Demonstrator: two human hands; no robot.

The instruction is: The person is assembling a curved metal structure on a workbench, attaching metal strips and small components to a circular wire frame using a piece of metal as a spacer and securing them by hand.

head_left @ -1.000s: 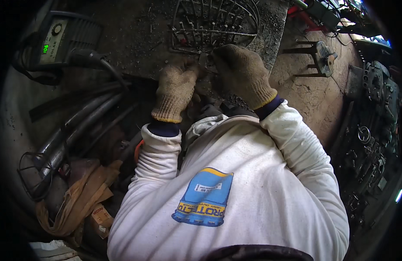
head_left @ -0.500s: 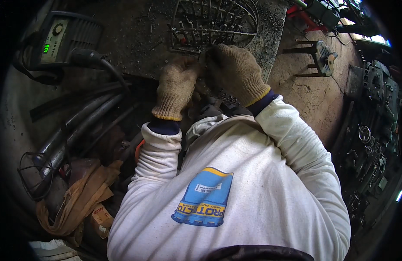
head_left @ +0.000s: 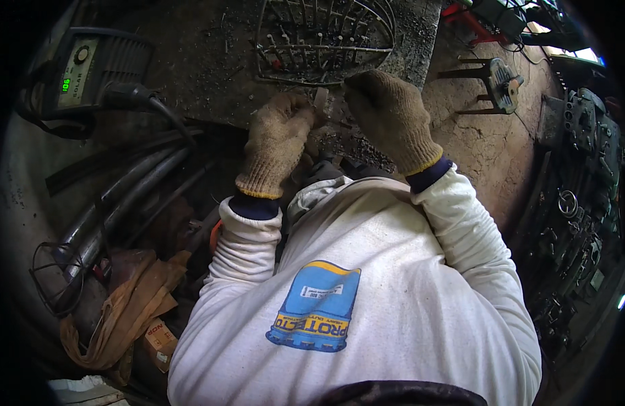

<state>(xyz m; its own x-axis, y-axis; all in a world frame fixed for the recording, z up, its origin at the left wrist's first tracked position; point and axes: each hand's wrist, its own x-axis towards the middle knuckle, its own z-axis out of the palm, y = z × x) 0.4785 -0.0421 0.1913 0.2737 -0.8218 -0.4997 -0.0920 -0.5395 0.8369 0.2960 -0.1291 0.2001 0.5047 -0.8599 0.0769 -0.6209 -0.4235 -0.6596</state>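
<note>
My left hand [head_left: 275, 139], in a tan knitted glove, is closed around a small flat strip of metal [head_left: 321, 99] that stands up past the fingertips at the table's near edge. To the right of it, my gloved right hand [head_left: 397, 115] is curled, with a gap between the two hands. Whatever the right fingers may hold is hidden by the glove. Just beyond both hands, a frame of bent metal rods [head_left: 332, 48] lies on the dark worktable [head_left: 211, 74].
At the far left stands a welding machine [head_left: 102, 68] with a green display and a thick cable. Metal pipes [head_left: 133, 189] and brown cloth [head_left: 123, 304] lie below it. A small stool [head_left: 498, 88] stands on the floor at right, and dark metal machinery [head_left: 586, 142] lines the right side.
My right hand has moved right, away from the left, baring the metal strip between them. The left hand stays nearly in place. The whole view has shifted slightly.
</note>
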